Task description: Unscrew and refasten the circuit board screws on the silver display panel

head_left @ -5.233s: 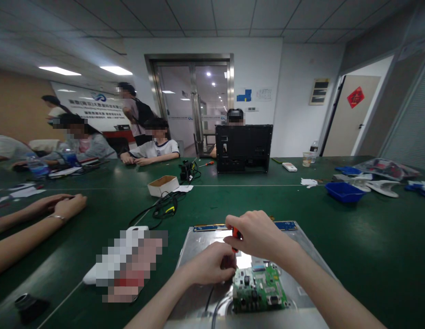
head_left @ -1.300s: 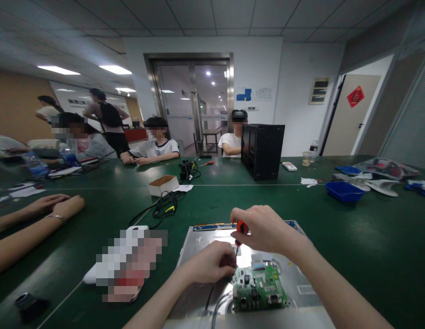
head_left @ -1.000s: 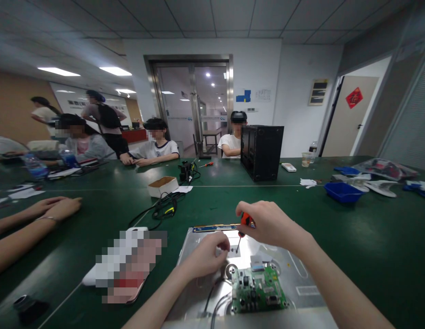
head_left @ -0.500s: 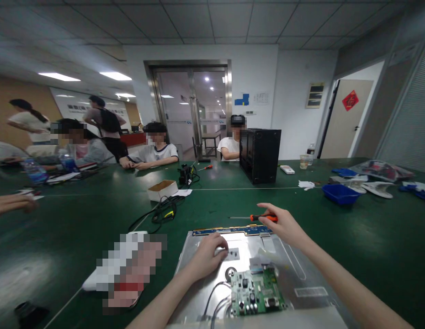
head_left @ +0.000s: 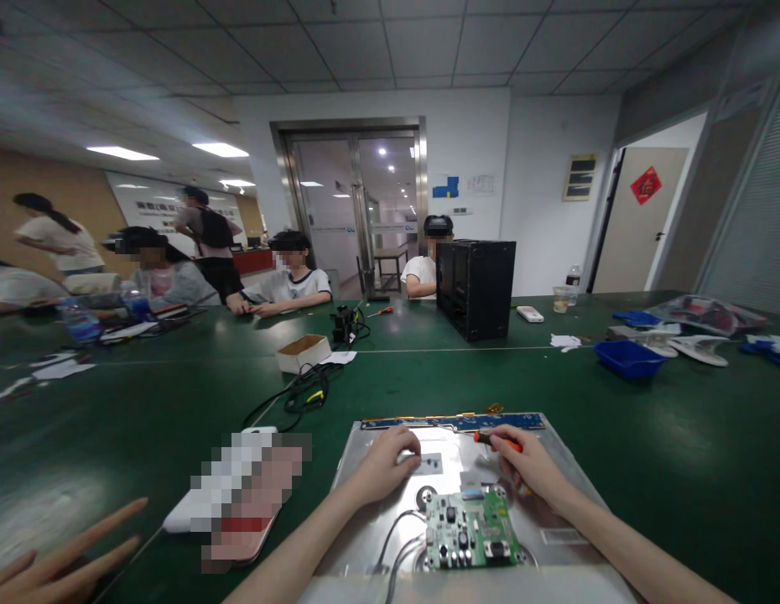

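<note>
One screwdriver (head_left: 498,442) gripped in the right hand (head_left: 528,466), just past the green board (head_left: 470,530); left hand (head_left: 387,460) curled, can't tell if empty. Loose fingers could drop it, scratching the board.

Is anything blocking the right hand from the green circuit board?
Nothing visible stands between the right hand and the green circuit board; the hand, holding a screwdriver, is near the board's far right corner.

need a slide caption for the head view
Right hand holding an orange-handled screwdriver, left hand alongside, both over a metal panel bearing a green circuit board.
</note>
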